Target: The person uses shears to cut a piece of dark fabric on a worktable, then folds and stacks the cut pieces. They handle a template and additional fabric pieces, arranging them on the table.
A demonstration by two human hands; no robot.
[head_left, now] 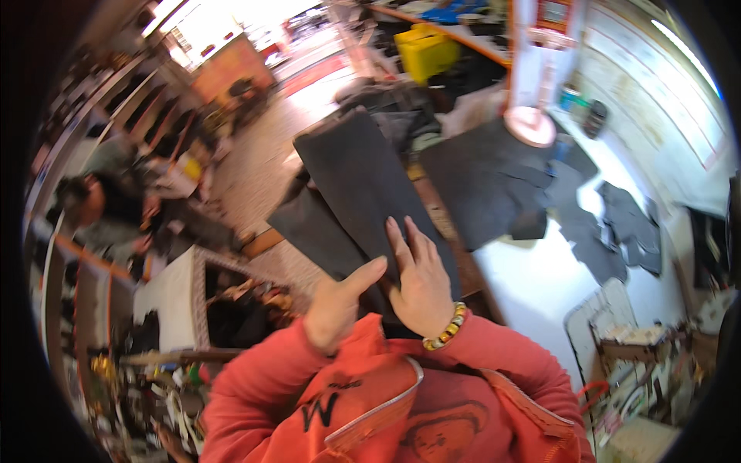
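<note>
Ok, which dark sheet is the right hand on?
The long upper sheet, under the right hand; a second sheet pokes out beneath it at left, and other pieces lie on the white table.

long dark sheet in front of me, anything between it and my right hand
Nothing visible: the right hand lies on the near part of the long dark sheet. The left hand is beside it, not between them; whether its thumb touches the sheet is unclear.

One wide fisheye view looked down from the person's head, the hands (422,287) near its middle, the torso (378,401) close at the lower edge, the floor (258,174) farther off toward the top.
</note>
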